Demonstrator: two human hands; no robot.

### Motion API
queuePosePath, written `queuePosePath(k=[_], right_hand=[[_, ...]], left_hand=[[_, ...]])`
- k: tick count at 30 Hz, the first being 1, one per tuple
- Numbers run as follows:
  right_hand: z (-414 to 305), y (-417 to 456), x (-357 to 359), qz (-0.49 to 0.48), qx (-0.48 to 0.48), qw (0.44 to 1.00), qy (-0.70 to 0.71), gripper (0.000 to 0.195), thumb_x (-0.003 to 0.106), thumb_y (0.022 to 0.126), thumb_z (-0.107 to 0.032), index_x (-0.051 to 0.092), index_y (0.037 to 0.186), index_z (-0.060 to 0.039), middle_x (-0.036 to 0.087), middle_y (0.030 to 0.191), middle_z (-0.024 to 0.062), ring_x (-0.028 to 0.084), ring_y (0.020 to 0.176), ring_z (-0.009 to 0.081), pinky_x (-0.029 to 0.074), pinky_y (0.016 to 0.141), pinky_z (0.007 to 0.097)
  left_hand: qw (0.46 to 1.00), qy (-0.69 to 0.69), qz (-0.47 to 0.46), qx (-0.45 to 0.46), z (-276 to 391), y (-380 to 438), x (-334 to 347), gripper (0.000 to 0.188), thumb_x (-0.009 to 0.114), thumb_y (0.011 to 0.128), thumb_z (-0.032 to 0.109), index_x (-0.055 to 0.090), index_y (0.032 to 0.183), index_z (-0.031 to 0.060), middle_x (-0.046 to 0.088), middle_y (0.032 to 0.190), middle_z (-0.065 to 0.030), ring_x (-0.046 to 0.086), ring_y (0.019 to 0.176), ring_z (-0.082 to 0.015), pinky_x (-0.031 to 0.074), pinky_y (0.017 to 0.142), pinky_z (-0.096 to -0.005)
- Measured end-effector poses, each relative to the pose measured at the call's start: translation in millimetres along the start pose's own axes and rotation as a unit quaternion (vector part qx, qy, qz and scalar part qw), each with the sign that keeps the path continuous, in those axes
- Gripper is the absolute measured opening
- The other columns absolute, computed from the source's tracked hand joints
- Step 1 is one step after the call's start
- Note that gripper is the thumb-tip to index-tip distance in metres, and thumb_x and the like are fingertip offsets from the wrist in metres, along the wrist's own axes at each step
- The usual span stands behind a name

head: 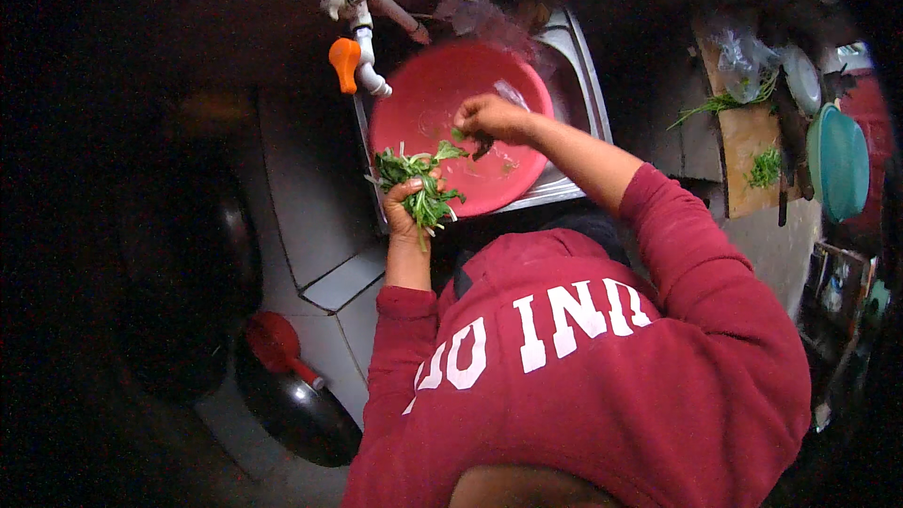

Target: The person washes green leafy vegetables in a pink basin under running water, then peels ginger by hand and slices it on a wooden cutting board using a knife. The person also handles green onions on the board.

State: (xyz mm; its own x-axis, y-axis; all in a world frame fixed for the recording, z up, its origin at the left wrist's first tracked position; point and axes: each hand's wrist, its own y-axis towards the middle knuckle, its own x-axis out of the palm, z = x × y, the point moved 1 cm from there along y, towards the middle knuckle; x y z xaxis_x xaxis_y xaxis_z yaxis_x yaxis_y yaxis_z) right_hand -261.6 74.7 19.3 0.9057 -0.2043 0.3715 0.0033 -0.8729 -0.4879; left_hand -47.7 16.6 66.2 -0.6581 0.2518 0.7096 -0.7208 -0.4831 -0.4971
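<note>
My left hand (403, 213) grips a bunch of leafy greens (416, 173) at the near left rim of a red plastic basin (494, 187). Pale stems and leaves stick out on both sides of the fist. Over the middle of the basin, my right hand (492, 118) has its fingers pinched together on a small leaf (458, 134). A darker scrap hangs just below these fingers. Inside the basin are water and a few small green bits. The basin rests in a stainless steel sink (589, 85), hiding most of the bowl.
A tap with an orange handle (345, 65) reaches over the basin's left rim. To the right, a wooden cutting board (748, 134) bears chopped greens (764, 168), a knife (783, 197) and a plastic bag (744, 67). A teal basin (839, 162), a black wok (303, 416) and a red dipper (274, 341) stand around.
</note>
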Motion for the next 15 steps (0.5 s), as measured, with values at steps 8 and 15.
queuePosePath(k=[8, 15], right_hand=[[-7, -8, 26, -0.005, -0.074, 0.994, 0.079, 0.014, 0.062, 0.085, -0.011, 0.059, 0.097, -0.0040, 0.061, 0.084, 0.0050, 0.057, 0.067, 0.0141, 0.045, 0.058, 0.0262], [-22, -2, 55, -0.008, -0.222, 0.966, -0.130, 0.013, 0.057, 0.083, -0.002, 0.059, 0.096, -0.0024, 0.060, 0.084, 0.0015, 0.055, 0.076, 0.0117, 0.045, 0.068, 0.0252]], left_hand=[[0.987, 0.026, 0.140, 0.071, -39, 7, 18, 0.042, 0.062, 0.064, 0.017, 0.057, 0.102, -0.0006, 0.063, 0.081, -0.0108, 0.062, 0.065, -0.0231, 0.055, 0.060, -0.0348], [0.992, -0.061, 0.097, 0.047, -45, -1, 23, 0.037, 0.061, 0.066, 0.023, 0.058, 0.096, 0.0011, 0.062, 0.079, -0.0112, 0.062, 0.065, -0.0250, 0.056, 0.059, -0.0395]])
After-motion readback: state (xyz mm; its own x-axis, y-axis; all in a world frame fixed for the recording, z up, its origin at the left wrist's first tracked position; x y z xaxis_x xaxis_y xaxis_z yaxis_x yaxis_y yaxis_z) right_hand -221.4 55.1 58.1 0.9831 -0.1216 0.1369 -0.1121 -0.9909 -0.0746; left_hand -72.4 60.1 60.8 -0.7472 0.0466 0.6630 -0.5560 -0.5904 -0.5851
